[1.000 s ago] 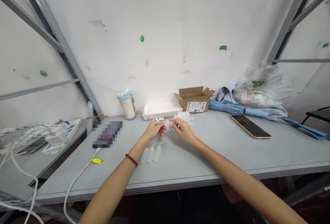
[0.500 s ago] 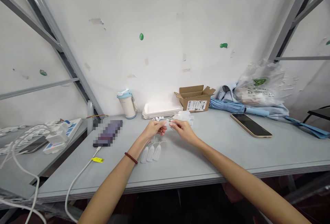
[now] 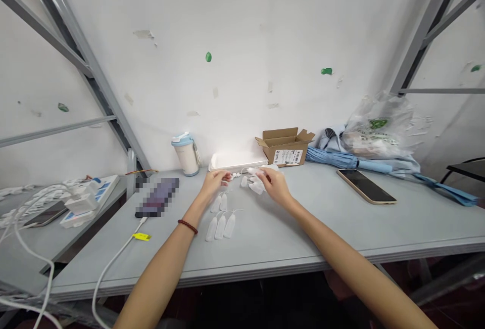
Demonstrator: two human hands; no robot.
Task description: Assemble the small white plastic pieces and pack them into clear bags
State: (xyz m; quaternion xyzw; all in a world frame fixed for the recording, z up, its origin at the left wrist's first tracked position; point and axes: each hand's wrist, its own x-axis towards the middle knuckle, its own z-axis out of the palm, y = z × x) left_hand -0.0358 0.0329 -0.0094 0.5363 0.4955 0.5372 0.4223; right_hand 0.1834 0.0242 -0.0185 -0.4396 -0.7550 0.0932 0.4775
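Observation:
My left hand (image 3: 213, 183) is closed over the back middle of the table, its fingertips beside several small white pieces (image 3: 235, 175); what it pinches, if anything, is too small to name. My right hand (image 3: 276, 185) pinches a small translucent squeeze bottle (image 3: 254, 171) above a loose pile of similar bottles (image 3: 256, 186). Closer to me lie three translucent bottles (image 3: 220, 228) side by side, thin curved spouts pointing away. Behind them is a pair of the same bottles (image 3: 219, 203), just below my left hand.
White trays (image 3: 242, 160) and an open cardboard box (image 3: 287, 148) stand against the wall. A cup (image 3: 185, 154) and a phone on a cable (image 3: 158, 196) are at left. At right lie another phone (image 3: 366, 186), a blue umbrella (image 3: 333, 157) and a plastic bag (image 3: 379, 132).
My hands, close together before, have moved apart. My right hand has reached the pile and taken hold of a bottle. The pair behind the front row now shows.

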